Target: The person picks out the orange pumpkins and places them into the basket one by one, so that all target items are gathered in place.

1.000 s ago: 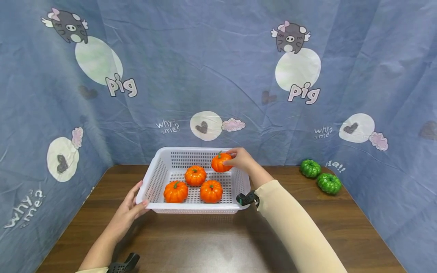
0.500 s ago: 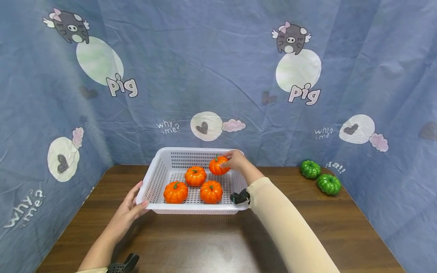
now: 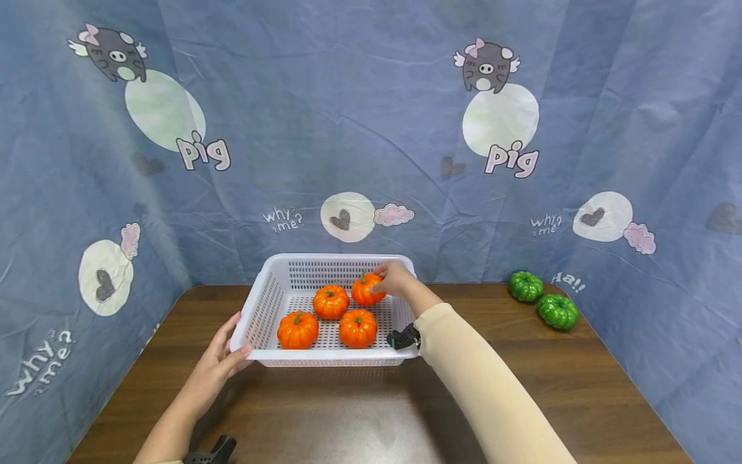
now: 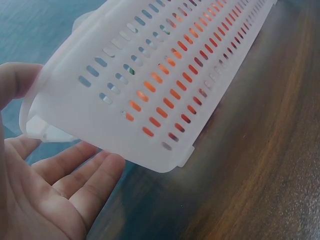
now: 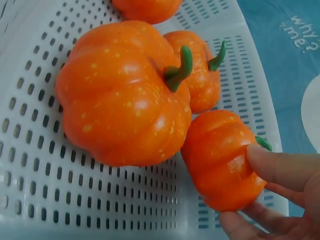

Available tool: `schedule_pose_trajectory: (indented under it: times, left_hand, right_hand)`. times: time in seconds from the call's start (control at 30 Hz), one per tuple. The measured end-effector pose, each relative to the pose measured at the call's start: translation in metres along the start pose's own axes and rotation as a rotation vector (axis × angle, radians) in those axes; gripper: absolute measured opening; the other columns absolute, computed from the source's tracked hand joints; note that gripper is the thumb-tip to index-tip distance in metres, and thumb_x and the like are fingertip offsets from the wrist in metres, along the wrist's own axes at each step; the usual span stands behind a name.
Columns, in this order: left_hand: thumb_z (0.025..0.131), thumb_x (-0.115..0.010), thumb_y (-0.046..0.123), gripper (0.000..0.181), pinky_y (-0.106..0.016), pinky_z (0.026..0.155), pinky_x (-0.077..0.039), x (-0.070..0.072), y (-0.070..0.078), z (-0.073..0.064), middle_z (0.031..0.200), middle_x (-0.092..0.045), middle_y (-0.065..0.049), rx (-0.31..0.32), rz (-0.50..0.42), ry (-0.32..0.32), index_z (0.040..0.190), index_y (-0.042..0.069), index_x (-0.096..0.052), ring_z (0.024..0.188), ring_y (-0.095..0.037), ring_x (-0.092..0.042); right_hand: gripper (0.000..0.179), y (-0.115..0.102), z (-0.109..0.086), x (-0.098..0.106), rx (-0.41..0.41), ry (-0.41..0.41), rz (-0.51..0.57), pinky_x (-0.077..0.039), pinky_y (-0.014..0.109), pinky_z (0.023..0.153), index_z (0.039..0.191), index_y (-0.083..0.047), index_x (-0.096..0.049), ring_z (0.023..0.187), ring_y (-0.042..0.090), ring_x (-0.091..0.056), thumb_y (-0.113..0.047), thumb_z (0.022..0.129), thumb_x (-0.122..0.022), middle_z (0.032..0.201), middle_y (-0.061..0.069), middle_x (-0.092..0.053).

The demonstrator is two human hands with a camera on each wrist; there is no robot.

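Note:
A white perforated plastic basket [image 3: 336, 354] stands on the table with several small orange pumpkins in it. My left hand [image 3: 216, 362] holds its left end, thumb over the rim; in the left wrist view, the fingers [image 4: 95, 187] lie under the basket's corner. My right hand [image 3: 399, 281] reaches over the basket's right side and holds a pumpkin [image 5: 222, 160] at the back right, thumb on one side and fingers on the other. Beside it sit a middle pumpkin [image 3: 331, 302], a front right one [image 3: 357, 328] and a front left one [image 3: 298, 330].
Two green pumpkins, one behind [image 3: 526, 286] and one nearer [image 3: 558, 312], rest at the table's right edge. A blue printed curtain [image 3: 371, 129] hangs close behind the basket and along both sides. Brown wooden table [image 3: 324, 412] extends in front.
My right hand has moved down and slightly left, lowering its pumpkin to the others in the basket. My left hand keeps its place on the basket's end.

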State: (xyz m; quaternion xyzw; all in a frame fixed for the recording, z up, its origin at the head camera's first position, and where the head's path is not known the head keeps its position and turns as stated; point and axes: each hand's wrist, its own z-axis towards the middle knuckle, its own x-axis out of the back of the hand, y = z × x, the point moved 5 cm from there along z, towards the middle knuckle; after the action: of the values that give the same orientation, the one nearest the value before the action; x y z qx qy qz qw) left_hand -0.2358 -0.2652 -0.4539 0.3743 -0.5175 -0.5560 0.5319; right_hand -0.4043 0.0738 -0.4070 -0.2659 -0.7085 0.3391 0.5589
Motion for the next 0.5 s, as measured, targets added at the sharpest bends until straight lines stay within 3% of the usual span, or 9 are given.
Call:
schedule_pose_trajectory:
  times: [0.5]
  left_hand:
    - [0.104,-0.051,0.008,0.071,-0.021,0.089,-0.052,0.002,-0.002,0.000,0.150,-0.027,-0.039,0.010,0.029,-0.005,0.160,0.009,-0.008,0.113,0.001,-0.058]
  right_hand:
    - [0.044,0.007,0.009,-0.013,-0.089,-0.050,-0.016,-0.054,0.036,0.091,0.123,-0.002,-0.066,0.107,0.026,-0.062,-0.002,0.082,-0.081,0.121,0.015,-0.065]
